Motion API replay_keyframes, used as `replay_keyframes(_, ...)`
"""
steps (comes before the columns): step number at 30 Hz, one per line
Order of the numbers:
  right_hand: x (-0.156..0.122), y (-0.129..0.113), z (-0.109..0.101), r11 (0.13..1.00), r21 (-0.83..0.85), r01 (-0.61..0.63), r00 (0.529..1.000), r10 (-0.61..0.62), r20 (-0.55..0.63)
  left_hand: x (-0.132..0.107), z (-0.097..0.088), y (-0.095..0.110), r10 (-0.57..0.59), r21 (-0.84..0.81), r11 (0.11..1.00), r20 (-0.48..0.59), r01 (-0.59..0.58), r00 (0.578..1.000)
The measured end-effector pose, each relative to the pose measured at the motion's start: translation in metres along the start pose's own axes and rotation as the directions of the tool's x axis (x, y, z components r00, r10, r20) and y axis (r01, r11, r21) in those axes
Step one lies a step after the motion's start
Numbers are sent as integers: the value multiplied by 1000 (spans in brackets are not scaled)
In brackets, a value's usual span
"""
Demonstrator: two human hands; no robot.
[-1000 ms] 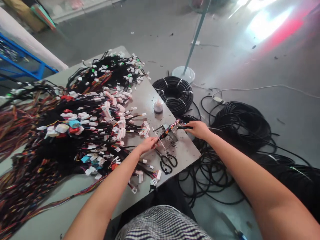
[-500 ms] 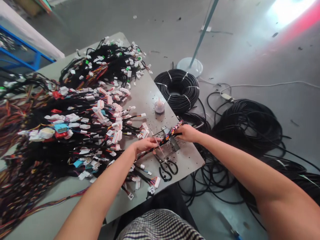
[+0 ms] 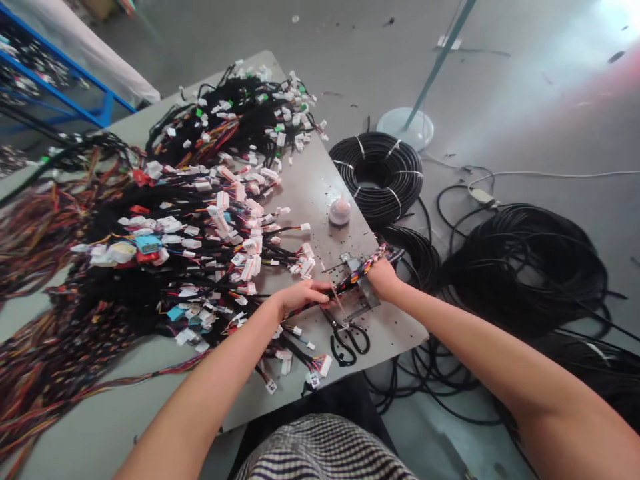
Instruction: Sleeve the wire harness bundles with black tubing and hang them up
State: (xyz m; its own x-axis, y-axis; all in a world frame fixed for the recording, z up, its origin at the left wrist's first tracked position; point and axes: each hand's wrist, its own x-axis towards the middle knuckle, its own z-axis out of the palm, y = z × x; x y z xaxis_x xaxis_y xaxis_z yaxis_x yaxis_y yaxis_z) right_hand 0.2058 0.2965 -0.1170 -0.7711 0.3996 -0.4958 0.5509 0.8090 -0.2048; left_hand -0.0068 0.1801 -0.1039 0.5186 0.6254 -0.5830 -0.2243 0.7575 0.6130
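My left hand (image 3: 300, 295) is closed on the near end of a multicoloured wire bundle (image 3: 369, 263) that lies across a small metal jig (image 3: 361, 293) on the grey table (image 3: 310, 193). At the far end of the same bundle my right hand (image 3: 384, 280) grips it, fingers curled over, right by the table's edge. Black-handled scissors (image 3: 347, 335) lie just in front of the jig, near both hands.
A large heap of wire harnesses with white connectors (image 3: 190, 220) covers the table's left and middle. A small glue bottle (image 3: 339, 210) stands behind the jig. Coils of black cable (image 3: 380, 177) and loose cable (image 3: 525, 267) lie on the floor right of the table, beside a round pole base (image 3: 404, 129).
The view has swung left and down. Both hands stay on the wire bundle at the jig; my right hand has drawn in closer to the jig from the table's edge.
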Motion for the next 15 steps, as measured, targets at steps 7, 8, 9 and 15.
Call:
replay_keyframes(7,-21,24,10,981,113,-158,958,180,-225,-6,31,-26,252,667,735,-436,123,864)
replay_keyframes(8,-22,27,13,976,132,-174,942,204,-265,-18,29,-31,289,758,631,-428,166,856)
replay_keyframes(9,-22,28,17,973,146,-178,931,214,-296,-31,26,-36,300,816,538,-418,210,857)
replay_keyframes(15,-10,13,30,979,140,-148,907,191,-375,-58,32,-38,215,860,408,-417,306,883)
